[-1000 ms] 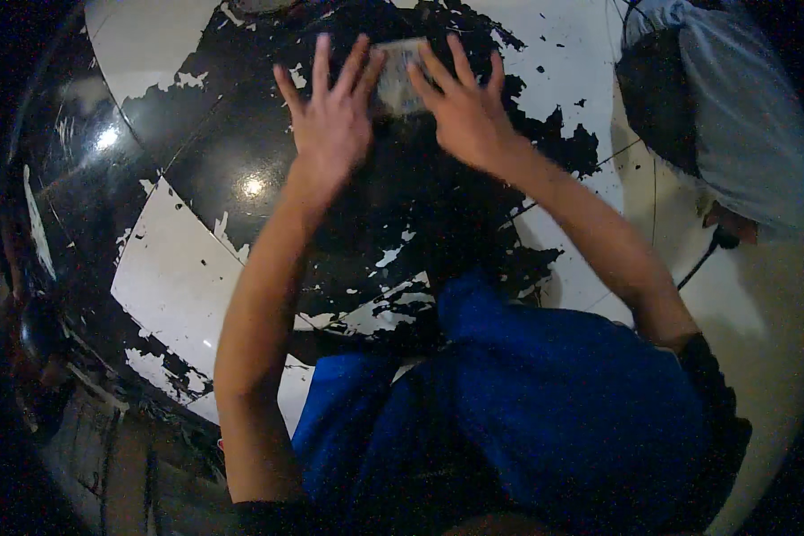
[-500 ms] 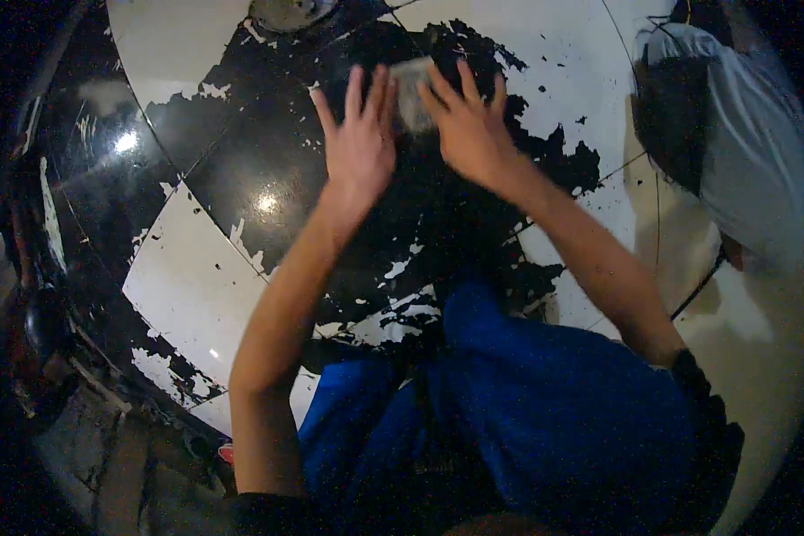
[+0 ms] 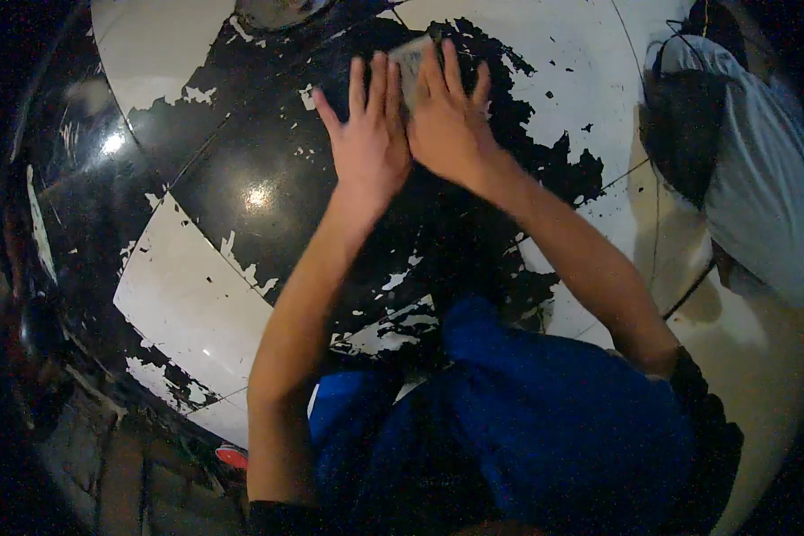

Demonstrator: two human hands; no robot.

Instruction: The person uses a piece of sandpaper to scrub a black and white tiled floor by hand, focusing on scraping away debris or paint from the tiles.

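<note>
A greyish, flat rectangular piece (image 3: 411, 61) lies on the tiled floor, its far end showing between my hands; the rest is covered, and I cannot make out its kind. My left hand (image 3: 369, 134) rests palm down at its left side, fingers stretched out and the little finger spread away. Over its right part lies my right hand (image 3: 456, 125), fingers extended and apart. The hands meet near the thumbs, which are hidden. Around them the floor bears a dark, ragged coating (image 3: 259, 152) over white tiles.
A round, greyish object (image 3: 281, 11) stands at the far edge. On the right is a person in light grey clothing (image 3: 764, 170), partly in view, with a dark patch beside it. A small red thing (image 3: 232, 457) lies at lower left, near brownish paving (image 3: 116, 464).
My hands have drawn together and slid slightly, the right one moving left and farther away over the grey piece. The piece has tilted and is now more covered.
</note>
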